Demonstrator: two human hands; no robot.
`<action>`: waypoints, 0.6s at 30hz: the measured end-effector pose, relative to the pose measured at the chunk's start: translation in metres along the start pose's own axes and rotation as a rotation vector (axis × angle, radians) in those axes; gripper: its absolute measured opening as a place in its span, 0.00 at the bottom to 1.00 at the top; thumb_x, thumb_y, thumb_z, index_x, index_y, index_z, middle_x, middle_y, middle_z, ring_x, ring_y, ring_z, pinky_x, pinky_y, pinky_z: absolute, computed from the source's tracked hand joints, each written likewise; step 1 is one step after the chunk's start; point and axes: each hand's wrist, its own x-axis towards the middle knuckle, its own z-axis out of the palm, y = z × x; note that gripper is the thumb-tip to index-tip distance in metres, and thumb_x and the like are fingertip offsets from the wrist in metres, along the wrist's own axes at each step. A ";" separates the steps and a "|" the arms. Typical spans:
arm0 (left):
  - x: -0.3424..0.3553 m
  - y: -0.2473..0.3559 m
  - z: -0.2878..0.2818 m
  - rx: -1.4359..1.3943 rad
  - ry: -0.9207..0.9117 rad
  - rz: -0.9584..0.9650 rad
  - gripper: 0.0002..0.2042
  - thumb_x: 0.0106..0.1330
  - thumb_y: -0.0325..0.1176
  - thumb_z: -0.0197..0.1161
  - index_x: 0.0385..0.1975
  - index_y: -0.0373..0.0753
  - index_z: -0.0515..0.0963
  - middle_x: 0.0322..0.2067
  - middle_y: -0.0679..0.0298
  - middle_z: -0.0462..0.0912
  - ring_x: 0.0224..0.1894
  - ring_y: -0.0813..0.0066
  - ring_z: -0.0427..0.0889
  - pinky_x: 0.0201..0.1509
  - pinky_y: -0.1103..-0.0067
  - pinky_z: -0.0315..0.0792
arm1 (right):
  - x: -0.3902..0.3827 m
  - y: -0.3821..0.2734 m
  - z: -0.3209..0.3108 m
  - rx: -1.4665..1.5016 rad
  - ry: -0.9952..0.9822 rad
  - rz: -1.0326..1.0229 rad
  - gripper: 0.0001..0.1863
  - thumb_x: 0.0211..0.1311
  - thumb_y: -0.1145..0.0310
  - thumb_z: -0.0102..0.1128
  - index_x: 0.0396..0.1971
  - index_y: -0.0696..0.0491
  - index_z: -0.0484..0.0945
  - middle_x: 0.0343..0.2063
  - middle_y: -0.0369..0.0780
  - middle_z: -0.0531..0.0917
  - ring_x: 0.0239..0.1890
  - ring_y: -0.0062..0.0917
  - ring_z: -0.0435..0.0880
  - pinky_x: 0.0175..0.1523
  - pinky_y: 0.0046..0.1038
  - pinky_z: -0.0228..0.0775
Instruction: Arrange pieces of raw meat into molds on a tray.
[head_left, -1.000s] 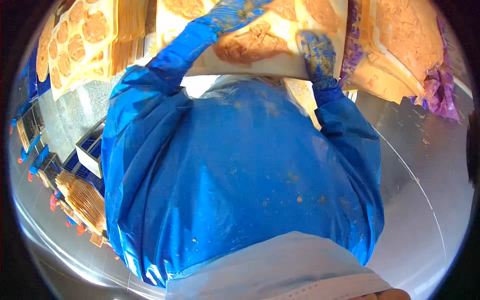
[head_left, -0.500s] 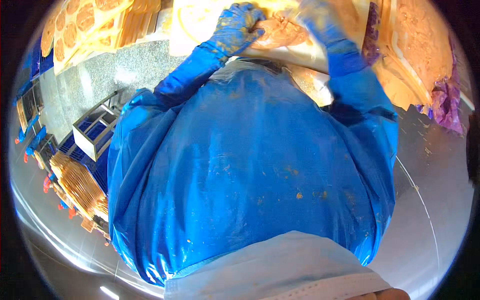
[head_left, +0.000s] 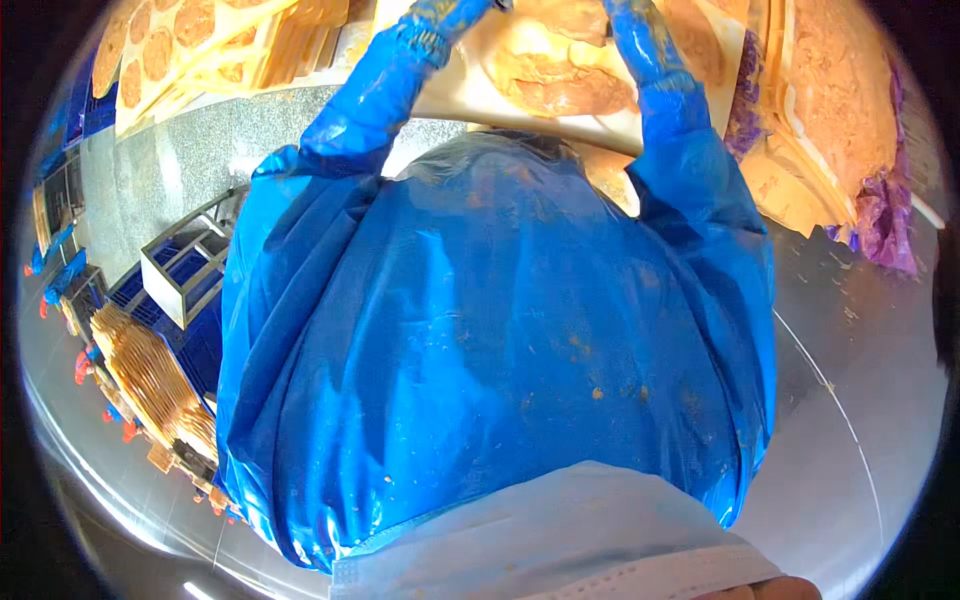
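Nearest the camera, one white face mask (head_left: 545,530) hangs above one blue plastic gown (head_left: 500,340), worn presumably to keep splashes off the clothing. Just past it, a white board (head_left: 455,98) lies squarely before the person, probably so both arms reach it evenly. The task's thing, a flattened brown paste patty (head_left: 565,85), sits near the board's closer edge, between the forearms.

Both gloved hands are stretched past it. The left hand (head_left: 450,14) is cut off by the upper edge, so whether its grip is apart or clamped on something cannot be told. The right hand (head_left: 638,28) is beside a farther paste mound (head_left: 565,18); its grip cannot be told either. A third paste portion (head_left: 695,45) lies right of that hand, making three distinguishable on the board.

To the right is one broad paste mass (head_left: 840,100) with purple film (head_left: 888,225) along its edge, apparently a lining. To the left, one stack of trays (head_left: 290,50) shows at least five round patties (head_left: 157,52), spaced apart, likely against sticking. Farther off stands one metal frame (head_left: 185,270).
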 end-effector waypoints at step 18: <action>0.075 -0.053 -0.014 1.240 0.154 0.779 0.12 0.68 0.33 0.56 0.46 0.43 0.84 0.54 0.56 0.82 0.63 0.56 0.74 0.69 0.57 0.65 | 0.007 0.002 0.006 -0.980 -0.140 -0.228 0.17 0.67 0.65 0.53 0.51 0.41 0.84 0.46 0.41 0.86 0.51 0.41 0.82 0.60 0.43 0.72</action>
